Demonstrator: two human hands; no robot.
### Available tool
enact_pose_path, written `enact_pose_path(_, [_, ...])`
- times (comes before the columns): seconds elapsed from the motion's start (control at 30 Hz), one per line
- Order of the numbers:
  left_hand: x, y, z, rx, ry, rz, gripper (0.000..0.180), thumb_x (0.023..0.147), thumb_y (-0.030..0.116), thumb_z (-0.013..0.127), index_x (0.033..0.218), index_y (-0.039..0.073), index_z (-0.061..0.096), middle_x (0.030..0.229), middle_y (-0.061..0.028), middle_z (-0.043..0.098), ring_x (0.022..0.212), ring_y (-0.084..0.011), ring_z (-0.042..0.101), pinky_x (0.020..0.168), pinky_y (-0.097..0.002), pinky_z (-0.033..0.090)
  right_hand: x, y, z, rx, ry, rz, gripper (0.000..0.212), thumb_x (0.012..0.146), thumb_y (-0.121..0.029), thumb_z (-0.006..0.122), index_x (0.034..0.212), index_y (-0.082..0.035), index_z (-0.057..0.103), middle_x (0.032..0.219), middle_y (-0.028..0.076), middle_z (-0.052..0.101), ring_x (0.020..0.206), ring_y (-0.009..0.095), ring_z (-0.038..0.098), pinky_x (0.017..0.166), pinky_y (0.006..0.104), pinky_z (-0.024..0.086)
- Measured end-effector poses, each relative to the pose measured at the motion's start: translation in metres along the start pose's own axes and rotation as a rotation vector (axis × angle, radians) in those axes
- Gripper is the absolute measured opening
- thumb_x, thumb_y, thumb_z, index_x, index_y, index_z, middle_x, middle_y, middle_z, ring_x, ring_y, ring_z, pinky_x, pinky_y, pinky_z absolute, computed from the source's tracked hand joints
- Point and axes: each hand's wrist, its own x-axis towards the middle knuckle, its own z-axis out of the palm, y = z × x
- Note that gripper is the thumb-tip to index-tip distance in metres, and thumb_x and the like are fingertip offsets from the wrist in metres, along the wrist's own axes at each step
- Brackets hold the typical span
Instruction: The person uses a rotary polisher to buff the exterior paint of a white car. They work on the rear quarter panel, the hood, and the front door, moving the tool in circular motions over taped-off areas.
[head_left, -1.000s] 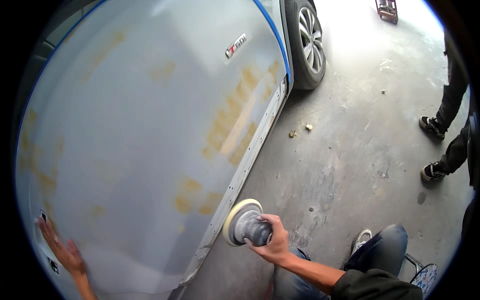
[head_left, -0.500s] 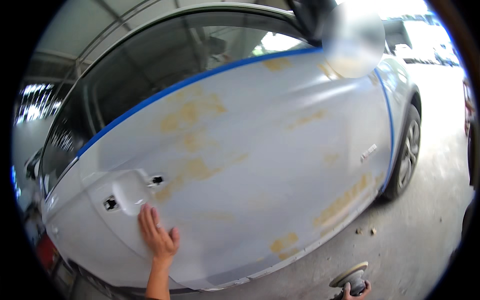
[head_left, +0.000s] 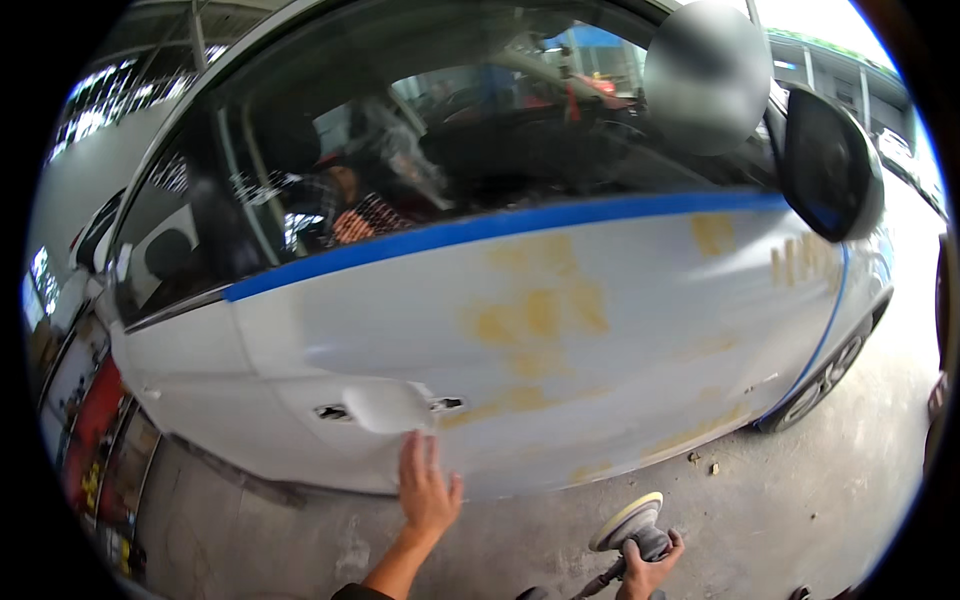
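Note:
My left hand [head_left: 428, 492] is open, with fingers stretched toward the lower edge of the handle recess [head_left: 385, 406] in a car door [head_left: 400, 335]. Its fingertips look to rest on the panel. The outer handle is off, leaving dark openings on both sides of the recess. In my right hand [head_left: 652, 574] is a round sander [head_left: 640, 528], held by its grey body away from the door, its pale disc tilted toward the door. The door is dull grey-white with yellowish filler patches [head_left: 540, 312]. Blue masking tape [head_left: 500, 228] runs below the window.
A black side mirror [head_left: 832, 165] juts out at the upper right. The front wheel [head_left: 828, 385] stands beyond the door. Small scraps [head_left: 714, 468] lie on the concrete floor [head_left: 780, 520]. Red shelving [head_left: 95, 420] holds items at the far left.
The view has tilted up and shifted, showing more of the window and the mirror. My right hand with the sander has come further into view. My left hand stays by the handle recess.

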Motion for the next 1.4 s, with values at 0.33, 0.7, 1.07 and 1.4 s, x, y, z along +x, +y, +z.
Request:
enact_pose_path(0.33, [-0.202, 0.112, -0.07, -1.419, -0.635, -1.045, 0.052, 0.112, 0.042, 0.035, 0.126, 0.001, 0.063, 0.116, -0.0154, 0.069, 0.104, -0.0206, 0.06, 0.091, -0.0366, 0.046, -0.133, -0.252, 0.146, -0.356, -0.655, -0.488, 0.073, 0.065, -0.005, 0.083, 0.131, -0.008, 0.052, 0.124, 0.014, 0.062, 0.106, 0.032, 0.066, 0.089, 0.0396, 0.054])
enact_pose_path(0.7, [-0.065, -0.028, -0.148, -1.274, -0.221, -0.612, 0.045, 0.112, 0.033, 0.04, 0.109, -0.007, 0.062, 0.082, -0.0173, 0.07, 0.077, -0.018, 0.061, 0.068, -0.0376, 0.047, -0.258, -0.285, 0.321, -0.761, -0.6, -0.792, 0.075, 0.07, -0.017, 0.088, 0.132, -0.009, 0.046, 0.134, 0.016, 0.048, 0.097, 0.04, 0.068, 0.07, 0.0484, 0.057])
enact_pose_path(1.07, [-0.033, -0.069, -0.217, -1.478, -0.332, -0.733, 0.049, 0.113, 0.04, 0.036, 0.094, 0.001, 0.058, 0.059, -0.0017, 0.054, 0.041, -0.0077, 0.045, 0.037, -0.0251, 0.031, -0.287, -0.344, 0.36, -0.813, -0.564, -0.724, 0.072, 0.074, -0.018, 0.085, 0.133, -0.006, 0.047, 0.132, 0.02, 0.048, 0.094, 0.042, 0.068, 0.071, 0.0494, 0.057])
enact_pose_path(1.4, [0.009, -0.089, -0.23, -1.516, -0.431, -0.903, 0.042, 0.114, 0.033, 0.037, 0.095, 0.001, 0.059, 0.059, 0.0011, 0.046, 0.053, -0.0076, 0.042, 0.049, -0.0289, 0.033, -0.276, -0.368, 0.39, -0.778, -0.512, -0.69, 0.067, 0.076, -0.017, 0.083, 0.131, -0.006, 0.047, 0.132, 0.019, 0.049, 0.091, 0.041, 0.07, 0.072, 0.0485, 0.057])
